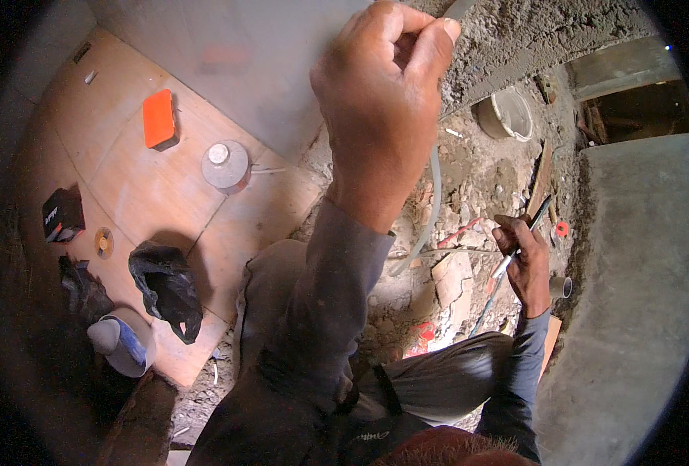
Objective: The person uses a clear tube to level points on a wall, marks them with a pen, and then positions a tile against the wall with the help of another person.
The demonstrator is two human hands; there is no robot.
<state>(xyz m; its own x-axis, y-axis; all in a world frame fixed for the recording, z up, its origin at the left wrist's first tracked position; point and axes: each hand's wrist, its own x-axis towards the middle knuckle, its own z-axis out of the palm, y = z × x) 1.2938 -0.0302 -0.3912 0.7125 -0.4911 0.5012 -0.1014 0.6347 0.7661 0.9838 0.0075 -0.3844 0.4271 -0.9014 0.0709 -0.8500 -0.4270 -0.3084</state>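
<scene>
At far left, a black box (63,217) bears pale lettering beside a white tub (148,335) with something blue (132,344) inside; then an orange-topped box (158,119), a crumpled black bag (165,287) and a white-capped round container (226,167). The left hand (383,101) pinches a pale strip (459,8), cut off above. Past a pale bucket (507,114) on rubble, the right hand's (529,268) fingers close on a slim stick (506,265), partly hidden.
</scene>
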